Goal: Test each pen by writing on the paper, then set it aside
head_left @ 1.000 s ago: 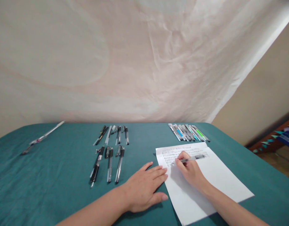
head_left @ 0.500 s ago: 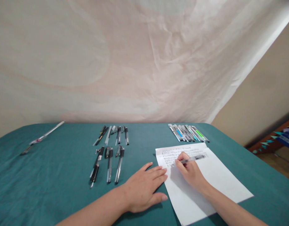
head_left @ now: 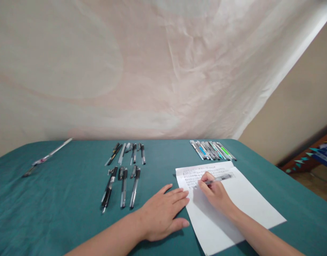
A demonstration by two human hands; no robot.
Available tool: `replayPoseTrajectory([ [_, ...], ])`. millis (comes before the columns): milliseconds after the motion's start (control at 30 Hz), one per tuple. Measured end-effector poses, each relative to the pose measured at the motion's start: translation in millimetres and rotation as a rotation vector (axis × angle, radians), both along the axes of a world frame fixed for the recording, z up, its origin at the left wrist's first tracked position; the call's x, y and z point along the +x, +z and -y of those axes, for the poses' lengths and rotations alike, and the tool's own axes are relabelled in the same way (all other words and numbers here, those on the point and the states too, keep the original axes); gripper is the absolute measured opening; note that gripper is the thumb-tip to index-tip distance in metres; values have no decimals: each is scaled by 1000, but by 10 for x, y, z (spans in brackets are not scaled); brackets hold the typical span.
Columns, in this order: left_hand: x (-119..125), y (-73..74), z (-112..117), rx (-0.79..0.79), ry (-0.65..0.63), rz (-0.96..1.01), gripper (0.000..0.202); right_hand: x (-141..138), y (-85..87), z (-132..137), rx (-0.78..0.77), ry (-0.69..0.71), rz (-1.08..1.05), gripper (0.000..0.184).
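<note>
My right hand (head_left: 215, 195) pinches a clear-barrelled pen (head_left: 222, 178) with a dark end, slanting up to the right. It rests on a white sheet of paper (head_left: 248, 209), with the pen's tip near the last of several rows of handwriting (head_left: 197, 174). The tip itself is too small to make out. Flat beside the sheet lies my left hand (head_left: 167, 213), fingers apart, fingertips touching the paper's left edge and the rest on the green cloth. Nothing is held in it.
Several black and clear pens with caps off (head_left: 123, 186) lie left of my left hand, others (head_left: 134, 154) behind them. A packed row of pens (head_left: 213, 150) lies beyond the paper. A long wrapped stick (head_left: 48, 156) is at far left. A pale sheet (head_left: 153, 71) hangs behind the green-covered table (head_left: 59, 213).
Almost nothing differs. My right hand stays at the same line of writing with the pen, and my left hand stays in place. The view has shifted very slightly.
</note>
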State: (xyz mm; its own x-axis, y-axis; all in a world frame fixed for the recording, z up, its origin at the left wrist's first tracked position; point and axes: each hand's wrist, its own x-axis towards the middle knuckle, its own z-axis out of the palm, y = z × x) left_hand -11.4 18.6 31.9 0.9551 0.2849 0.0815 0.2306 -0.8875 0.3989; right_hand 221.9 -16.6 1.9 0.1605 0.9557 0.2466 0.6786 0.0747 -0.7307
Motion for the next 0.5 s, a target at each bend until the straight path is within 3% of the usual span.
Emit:
replayPoseTrajectory([
  [367, 9, -5, 6, -2, 0, 17, 53, 4, -29, -14, 41, -2, 32, 17],
  [500, 5, 11, 11, -6, 0, 19, 53, 14, -28, -15, 39, -80, -72, 20],
])
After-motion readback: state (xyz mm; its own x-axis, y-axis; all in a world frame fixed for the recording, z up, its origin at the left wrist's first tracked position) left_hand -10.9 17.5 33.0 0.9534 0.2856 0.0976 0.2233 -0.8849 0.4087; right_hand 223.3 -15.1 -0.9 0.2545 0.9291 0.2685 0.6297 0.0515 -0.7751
